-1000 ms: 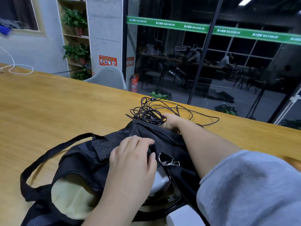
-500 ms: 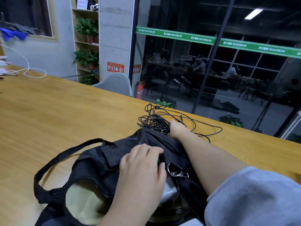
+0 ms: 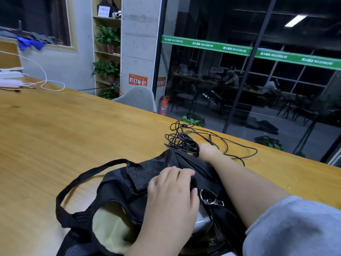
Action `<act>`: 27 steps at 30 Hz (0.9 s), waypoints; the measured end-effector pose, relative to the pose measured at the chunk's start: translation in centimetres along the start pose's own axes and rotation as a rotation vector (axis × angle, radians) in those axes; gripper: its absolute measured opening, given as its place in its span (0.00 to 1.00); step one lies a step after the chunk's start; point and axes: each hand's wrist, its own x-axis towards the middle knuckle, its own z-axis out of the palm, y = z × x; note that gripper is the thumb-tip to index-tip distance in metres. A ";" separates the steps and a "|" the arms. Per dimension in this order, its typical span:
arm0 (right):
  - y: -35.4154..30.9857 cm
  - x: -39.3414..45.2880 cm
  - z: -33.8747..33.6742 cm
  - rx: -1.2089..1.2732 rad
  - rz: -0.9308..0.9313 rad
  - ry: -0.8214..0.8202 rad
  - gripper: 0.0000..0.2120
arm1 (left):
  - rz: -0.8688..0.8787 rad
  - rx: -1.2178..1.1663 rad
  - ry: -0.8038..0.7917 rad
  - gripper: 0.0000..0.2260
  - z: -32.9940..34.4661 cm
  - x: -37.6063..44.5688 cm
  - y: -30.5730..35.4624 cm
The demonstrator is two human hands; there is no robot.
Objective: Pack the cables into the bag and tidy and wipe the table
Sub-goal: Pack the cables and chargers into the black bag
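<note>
The left hand (image 3: 171, 189) lies on top of the black bag (image 3: 129, 183), fingers curled over a fold of its fabric at the edge of the opening and gripping it. The right hand (image 3: 207, 151) reaches over the bag's far end to the tangle of black cable (image 3: 186, 143); the fingers are hidden behind the hand and the cords, so I cannot tell whether it grips the cable or only touches it. The right forearm crosses the bag's right side, with a grey sleeve (image 3: 295, 228) pushed up near the elbow.

At the far left of the wooden table (image 3: 55, 135) sit white power strips (image 3: 10, 78) with a white cord (image 3: 46, 82) looping across the top beside them. A thin dark lead with a red tip (image 3: 14, 90) lies just in front of them.

The bag rests on the table near the person, slumped and partly unzipped. Its strap (image 3: 73, 185) arcs out to the left and lies flat on the wood. A pale yellow lining (image 3: 108, 226) shows through the open zip. To the right of the left hand, a metal ring and clasp (image 3: 210, 199) hang from the bag, and something pale and rounded (image 3: 202, 220) shows inside below them.

The cable sits on the table just past the bag's far end, bunched on the left and touching the bag, with loose loops spreading right toward the table's edge.

Beyond the table stand a shelf of plants (image 3: 108, 58), a grey chair (image 3: 138, 98), a red extinguisher (image 3: 163, 106) and a glass wall (image 3: 258, 80).
</note>
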 end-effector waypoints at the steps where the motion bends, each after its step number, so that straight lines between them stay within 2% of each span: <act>1: 0.0 0.0 -0.1 -0.009 -0.008 -0.006 0.08 | 0.002 -0.001 0.002 0.13 0.0 0.0 0.0; 5: -0.2 -0.5 -0.7 -0.022 -0.051 -0.041 0.03 | 0.000 -0.002 -0.002 0.13 0.0 0.0 0.1; 7: 0.0 -0.7 -0.6 -0.002 -0.044 -0.026 0.07 | -0.002 -0.014 -0.001 0.13 0.0 0.0 0.1; 10: 0.1 -0.7 -0.4 -0.021 -0.049 -0.003 0.06 | -0.010 -0.020 -0.006 0.13 -0.1 0.0 0.2; 18: 0.1 -2.5 -2.3 -0.121 -0.032 0.300 0.12 | -0.033 -0.054 -0.050 0.14 -0.6 0.4 0.1; 27: 1.6 -7.1 -8.9 -0.010 -0.098 0.503 0.01 | -0.062 -0.038 -0.218 0.13 -2.2 0.6 0.8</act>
